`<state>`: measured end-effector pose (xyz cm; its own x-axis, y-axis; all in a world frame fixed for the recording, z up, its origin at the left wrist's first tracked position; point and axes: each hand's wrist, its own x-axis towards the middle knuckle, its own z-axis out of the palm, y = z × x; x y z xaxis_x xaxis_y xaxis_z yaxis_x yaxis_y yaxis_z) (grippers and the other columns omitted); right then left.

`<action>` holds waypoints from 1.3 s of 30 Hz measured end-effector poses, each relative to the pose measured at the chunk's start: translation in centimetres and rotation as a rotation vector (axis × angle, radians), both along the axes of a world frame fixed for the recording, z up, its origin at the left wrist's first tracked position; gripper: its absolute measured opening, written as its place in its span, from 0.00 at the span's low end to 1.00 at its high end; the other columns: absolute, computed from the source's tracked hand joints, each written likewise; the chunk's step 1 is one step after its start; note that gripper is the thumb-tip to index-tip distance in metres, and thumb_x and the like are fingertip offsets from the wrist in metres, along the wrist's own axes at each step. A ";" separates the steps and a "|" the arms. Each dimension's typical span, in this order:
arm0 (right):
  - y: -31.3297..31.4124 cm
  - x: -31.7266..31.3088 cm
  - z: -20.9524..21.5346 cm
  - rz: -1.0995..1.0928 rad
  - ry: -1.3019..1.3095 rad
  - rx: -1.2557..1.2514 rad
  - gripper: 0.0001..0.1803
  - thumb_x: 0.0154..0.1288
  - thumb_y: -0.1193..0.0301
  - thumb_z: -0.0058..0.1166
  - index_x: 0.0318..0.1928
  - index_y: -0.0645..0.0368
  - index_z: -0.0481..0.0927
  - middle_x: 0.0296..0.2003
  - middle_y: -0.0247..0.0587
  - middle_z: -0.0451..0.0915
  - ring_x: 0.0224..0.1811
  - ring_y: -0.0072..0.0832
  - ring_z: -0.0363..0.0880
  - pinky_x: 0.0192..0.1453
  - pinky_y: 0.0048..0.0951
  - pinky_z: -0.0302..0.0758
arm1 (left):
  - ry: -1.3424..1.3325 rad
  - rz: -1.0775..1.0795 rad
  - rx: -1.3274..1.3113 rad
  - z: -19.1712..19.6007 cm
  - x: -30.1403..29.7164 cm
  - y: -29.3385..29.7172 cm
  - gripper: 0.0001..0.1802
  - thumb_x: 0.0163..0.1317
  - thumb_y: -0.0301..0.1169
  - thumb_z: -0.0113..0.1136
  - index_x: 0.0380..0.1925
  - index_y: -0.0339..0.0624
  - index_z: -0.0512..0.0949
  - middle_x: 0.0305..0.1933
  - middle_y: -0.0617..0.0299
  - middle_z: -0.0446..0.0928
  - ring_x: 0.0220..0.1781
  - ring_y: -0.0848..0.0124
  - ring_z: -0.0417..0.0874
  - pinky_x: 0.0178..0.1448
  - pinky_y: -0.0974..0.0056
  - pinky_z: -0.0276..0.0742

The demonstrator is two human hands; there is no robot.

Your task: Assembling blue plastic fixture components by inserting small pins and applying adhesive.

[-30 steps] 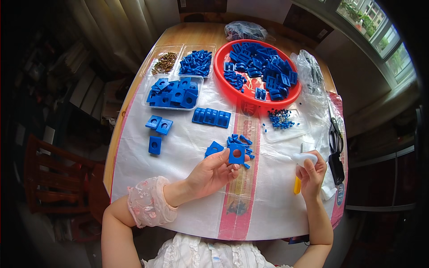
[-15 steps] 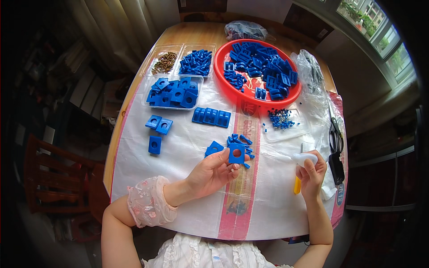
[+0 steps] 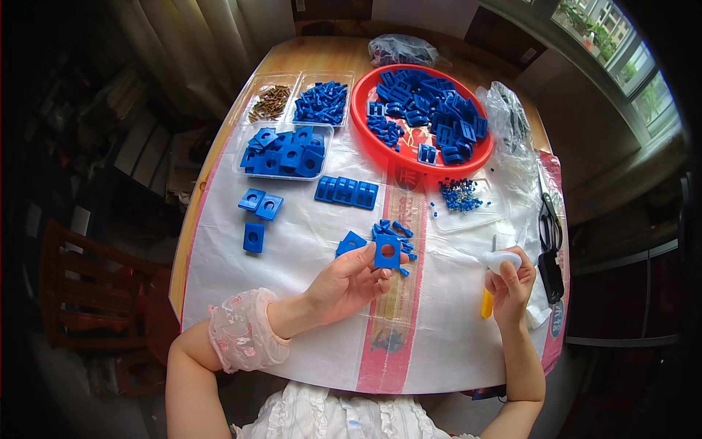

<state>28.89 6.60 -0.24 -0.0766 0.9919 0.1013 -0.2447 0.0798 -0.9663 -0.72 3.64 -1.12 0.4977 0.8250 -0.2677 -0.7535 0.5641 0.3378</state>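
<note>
My left hand (image 3: 342, 287) pinches a blue square plate (image 3: 388, 263) with a round hole, held up on edge over the table. Beneath and behind it lie another holed plate (image 3: 349, 243) and a small heap of blue wedge-like plastic pieces (image 3: 401, 228). On the right, my right hand (image 3: 516, 284) is closed around a smooth white rounded object (image 3: 500, 259); I cannot make out its kind. Just beside that hand lies a tool with a yellow handle (image 3: 486, 303), partly hidden. Several holed blue plates (image 3: 253, 241) rest at the left, and joined blue slotted blocks (image 3: 345, 192) lie mid-table.
A red basin (image 3: 365, 150) holds many blue parts. Clear trays (image 3: 327, 139) hold blue plates, blue pegs (image 3: 319, 102) and brass-coloured screws (image 3: 269, 102). Tiny blue and silver pieces (image 3: 461, 196) lie on a clear lid. Black scissors (image 3: 550, 223) and plastic bags (image 3: 504, 110) line the right edge.
My right hand and the white object have shifted very slightly to the right. My left hand still holds the blue plate in nearly the same place.
</note>
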 end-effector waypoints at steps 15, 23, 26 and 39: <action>0.1 0.5 -0.2 0.057 0.014 0.044 0.16 0.62 0.64 0.63 0.36 0.65 0.76 0.19 0.29 0.69 0.16 0.14 0.59 0.20 0.20 0.53 | 0.052 0.044 0.143 -0.5 -0.1 0.2 0.21 0.74 0.40 0.47 0.62 0.42 0.68 0.58 0.62 0.77 0.34 0.81 0.67 0.43 0.73 0.68; 0.1 0.5 -0.2 0.056 0.001 0.039 0.16 0.62 0.64 0.63 0.36 0.65 0.76 0.19 0.29 0.69 0.16 0.14 0.59 0.20 0.20 0.54 | 0.090 0.032 0.183 -0.4 -0.2 0.4 0.21 0.74 0.40 0.47 0.61 0.42 0.69 0.59 0.62 0.77 0.27 0.82 0.60 0.38 0.75 0.64; 0.0 0.3 -0.1 0.051 -0.003 0.039 0.16 0.62 0.64 0.64 0.36 0.65 0.77 0.20 0.30 0.70 0.16 0.14 0.60 0.20 0.19 0.54 | 0.090 0.043 0.185 -0.4 -0.1 0.3 0.21 0.74 0.40 0.47 0.61 0.42 0.70 0.59 0.62 0.77 0.26 0.83 0.59 0.38 0.75 0.63; 0.1 0.4 -0.1 0.061 -0.006 0.040 0.16 0.62 0.64 0.64 0.36 0.65 0.77 0.20 0.30 0.71 0.17 0.14 0.61 0.20 0.19 0.56 | 0.082 0.042 0.183 -0.9 -0.1 0.3 0.23 0.74 0.43 0.48 0.62 0.42 0.69 0.58 0.62 0.78 0.26 0.83 0.59 0.37 0.76 0.62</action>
<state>29.25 6.72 -0.35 -0.1375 0.9806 0.1400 -0.2440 0.1035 -0.9642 -0.86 3.98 -1.99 0.4445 0.8832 -0.1496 -0.7405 0.4563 0.4934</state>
